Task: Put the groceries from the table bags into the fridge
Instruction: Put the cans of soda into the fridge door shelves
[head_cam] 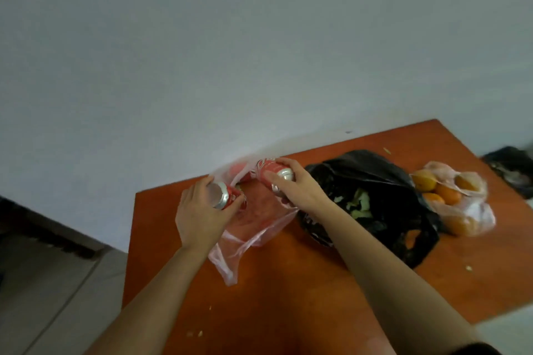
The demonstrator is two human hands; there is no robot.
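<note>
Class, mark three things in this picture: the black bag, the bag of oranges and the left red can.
black bag [375, 167]: head view, upper crumpled wall.
bag of oranges [477, 212]: head view, clear lower plastic.
left red can [218, 196]: head view, silver top.

A plain grey wall [202, 52] fills the background, with pale floor tiles [57, 297] at lower left.
</note>
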